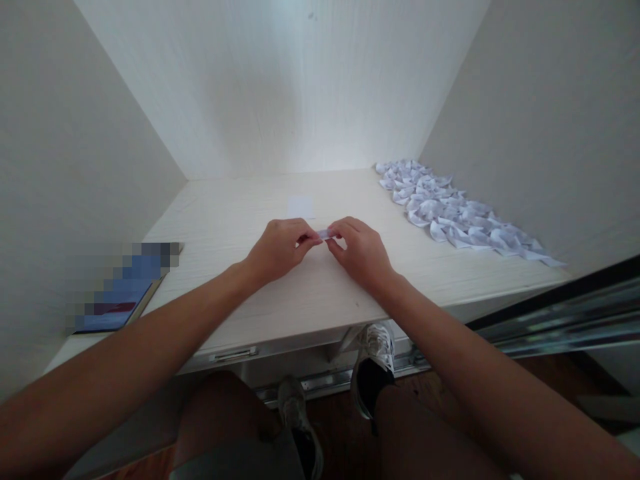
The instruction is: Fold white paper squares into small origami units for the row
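Observation:
My left hand (280, 248) and my right hand (361, 252) meet at the middle of a pale wooden shelf (240, 220). Both pinch a small folded strip of white paper (324, 233) between their fingertips, just above the shelf surface. The fingers of each hand are curled closed around the strip's ends. A small flat square of white paper (301, 207) lies on the shelf just beyond the hands.
A heap of several folded white paper pieces (457, 215) runs along the right wall. A blurred dark flat object (125, 290) lies at the shelf's left front. White walls enclose the shelf on three sides. My knees and shoes (374, 363) show below the front edge.

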Demonstrator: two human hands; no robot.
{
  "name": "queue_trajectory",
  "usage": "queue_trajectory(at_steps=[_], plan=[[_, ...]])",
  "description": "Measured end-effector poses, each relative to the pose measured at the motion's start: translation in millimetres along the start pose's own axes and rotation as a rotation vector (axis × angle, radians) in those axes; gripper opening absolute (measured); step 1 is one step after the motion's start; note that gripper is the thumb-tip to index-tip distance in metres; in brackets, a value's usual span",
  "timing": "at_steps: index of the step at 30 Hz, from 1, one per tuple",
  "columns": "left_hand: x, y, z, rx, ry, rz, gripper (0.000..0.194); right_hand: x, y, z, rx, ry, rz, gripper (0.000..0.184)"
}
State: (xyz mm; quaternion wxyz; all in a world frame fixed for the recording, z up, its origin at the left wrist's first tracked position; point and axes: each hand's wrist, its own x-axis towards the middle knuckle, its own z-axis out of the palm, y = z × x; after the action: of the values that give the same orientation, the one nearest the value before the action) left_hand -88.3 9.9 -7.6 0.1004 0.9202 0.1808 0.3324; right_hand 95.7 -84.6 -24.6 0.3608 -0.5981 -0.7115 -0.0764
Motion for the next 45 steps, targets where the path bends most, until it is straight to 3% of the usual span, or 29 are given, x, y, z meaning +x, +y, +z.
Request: queue_trajectory(at_steps=[4, 10, 14, 17, 22, 26, 36, 45], plan=[[-1, 1, 0.3, 0.000, 0.000, -0.003, 0.015, 0, 0, 0, 0.017, 0.002, 0.012, 0.009], [-1, 0, 0.8, 0.014, 0.020, -0.009, 0.016, 0, 5, 1, 0.241, 0.063, 0.050, 0.009], [-1, 1, 4.0, 0.021, 0.069, 0.004, 0.015, 1, 3, 4, 0.353, 0.116, 0.173, 0.004], [-2, 2, 7.1, 0.036, 0.116, 0.011, 0.015, 2, 0, 6, 0.310, 0.130, 0.252, 0.003], [-2, 2, 11.6, 0.045, 0.134, 0.024, 0.015, 3, -4, 5, 0.135, 0.125, 0.200, 0.005], [-2, 2, 13.6, 0.058, 0.123, -0.004, 0.017, 4, -4, 4, 0.121, 0.112, 0.141, 0.008], [2, 0, 9.7, -0.015, 0.129, -0.011, 0.014, 5, 4, 7, 0.253, 0.156, 0.071, 0.012], [2, 0, 7.4, -0.097, 0.131, 0.040, 0.012, 6, 4, 9, 0.485, 0.116, 0.187, 0.013]])
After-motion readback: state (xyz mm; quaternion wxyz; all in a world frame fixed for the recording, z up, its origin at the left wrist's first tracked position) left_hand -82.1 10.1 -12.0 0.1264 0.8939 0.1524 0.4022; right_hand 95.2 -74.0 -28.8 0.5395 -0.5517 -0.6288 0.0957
